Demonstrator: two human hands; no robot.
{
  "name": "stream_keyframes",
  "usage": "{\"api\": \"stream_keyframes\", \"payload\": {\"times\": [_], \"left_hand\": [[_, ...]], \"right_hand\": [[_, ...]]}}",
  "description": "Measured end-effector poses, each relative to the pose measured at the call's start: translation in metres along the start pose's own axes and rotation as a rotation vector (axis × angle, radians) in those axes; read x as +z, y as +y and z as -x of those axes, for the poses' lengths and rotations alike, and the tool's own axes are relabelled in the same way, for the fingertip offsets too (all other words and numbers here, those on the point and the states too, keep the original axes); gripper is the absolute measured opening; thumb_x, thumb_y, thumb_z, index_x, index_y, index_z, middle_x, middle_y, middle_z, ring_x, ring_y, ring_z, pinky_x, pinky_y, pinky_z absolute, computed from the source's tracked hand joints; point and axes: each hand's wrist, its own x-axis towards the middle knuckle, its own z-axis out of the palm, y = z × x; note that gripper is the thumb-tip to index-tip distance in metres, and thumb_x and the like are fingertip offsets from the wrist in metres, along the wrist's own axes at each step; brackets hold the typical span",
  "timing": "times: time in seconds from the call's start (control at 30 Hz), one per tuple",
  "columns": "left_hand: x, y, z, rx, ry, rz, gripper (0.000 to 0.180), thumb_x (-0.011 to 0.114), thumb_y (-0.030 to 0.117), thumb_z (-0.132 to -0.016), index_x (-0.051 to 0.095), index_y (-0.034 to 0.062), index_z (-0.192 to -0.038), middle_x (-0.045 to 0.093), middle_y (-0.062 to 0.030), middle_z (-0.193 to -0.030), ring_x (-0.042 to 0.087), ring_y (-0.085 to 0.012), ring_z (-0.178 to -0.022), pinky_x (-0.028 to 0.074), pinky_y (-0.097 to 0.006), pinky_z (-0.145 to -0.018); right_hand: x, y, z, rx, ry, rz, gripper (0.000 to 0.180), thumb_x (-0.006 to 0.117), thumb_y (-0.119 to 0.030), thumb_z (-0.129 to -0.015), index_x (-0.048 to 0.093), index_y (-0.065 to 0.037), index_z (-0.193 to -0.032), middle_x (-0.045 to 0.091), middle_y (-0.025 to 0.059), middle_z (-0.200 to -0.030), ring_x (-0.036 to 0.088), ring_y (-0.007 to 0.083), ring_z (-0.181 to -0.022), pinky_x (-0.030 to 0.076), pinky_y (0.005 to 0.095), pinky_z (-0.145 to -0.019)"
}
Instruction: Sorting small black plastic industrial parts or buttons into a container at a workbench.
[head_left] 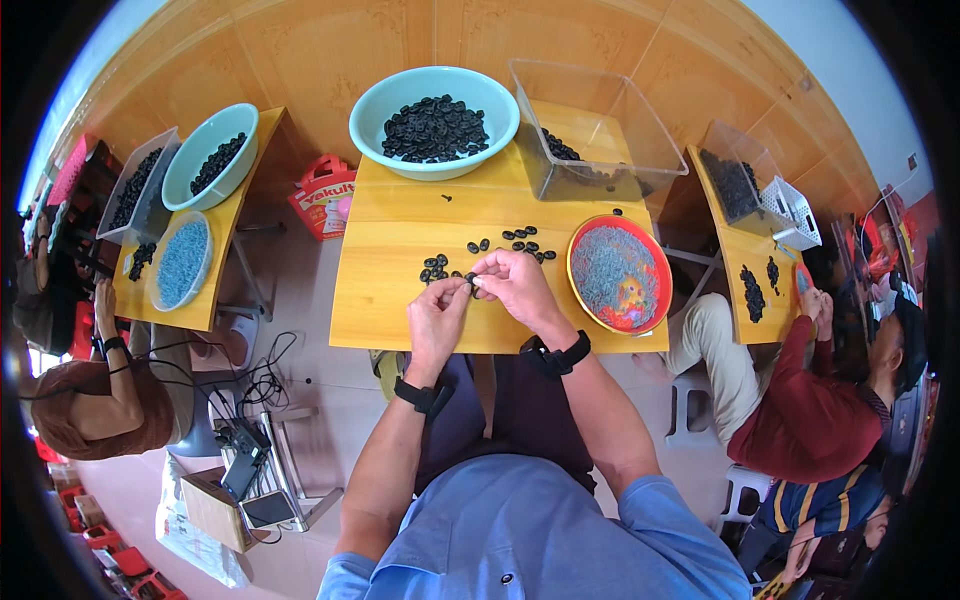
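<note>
Over the near part of the yellow table, my left hand (438, 318) and my right hand (518, 290) meet at the fingertips. Both are closed in a pinch on one small black oval piece (472, 280); whether a smaller part sits between the fingers is too small to see. Several like pieces (436, 268) lie in a loose cluster beside my left fingers. More black oval pieces (522, 234) are scattered beyond my right hand. To the right stands a round red tray (659, 290) of small grey-blue, pin-like parts (607, 265).
A light-green basin (365, 120) of black pieces and a clear plastic bin (610, 160) line the table's (385, 215) far side. A tiny dark part (447, 198) lies near the basin. People work at side tables left and right. Cables (262, 385) hang by a metal stand at left.
</note>
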Motion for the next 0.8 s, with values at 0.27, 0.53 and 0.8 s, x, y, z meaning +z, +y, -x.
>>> {"api": "stream_keyframes", "payload": {"times": [0.27,0.53,0.8], "left_hand": [[-0.001,-0.002,0.001,0.006,-0.023,0.007,0.012,0.071,0.009,-0.089,0.071,-0.0029,-0.093,0.064,0.001,-0.068,0.049,-0.0027,-0.059,0.042,-0.022,-0.054],[-0.001,-0.008,0.001,0.064,0.012,0.022,0.009,0.071,0.007,-0.087,0.07,-0.0015,-0.091,0.063,0.0017,-0.068,0.048,-0.0024,-0.059,0.042,-0.021,-0.054],[-0.002,0.003,0.001,-0.01,-0.068,0.003,0.01,0.069,0.003,-0.089,0.07,-0.0024,-0.098,0.063,0.0044,-0.078,0.049,-0.0009,-0.065,0.041,-0.018,-0.059]], "right_hand": [[0.001,-0.004,0.005,-0.018,0.02,0.11,0.011,0.064,-0.001,-0.086,0.066,0.005,-0.095,0.071,0.0088,-0.082,0.071,0.0141,-0.072,0.057,0.0268,-0.065],[-0.001,0.003,0.005,0.016,-0.006,0.061,0.011,0.065,-0.002,-0.089,0.065,0.005,-0.097,0.07,0.0079,-0.084,0.068,0.0118,-0.071,0.055,0.0256,-0.066],[-0.005,0.002,0.007,0.018,-0.002,0.053,0.011,0.064,-0.002,-0.089,0.065,0.005,-0.098,0.071,0.0082,-0.084,0.067,0.0118,-0.071,0.055,0.0254,-0.066]]}}
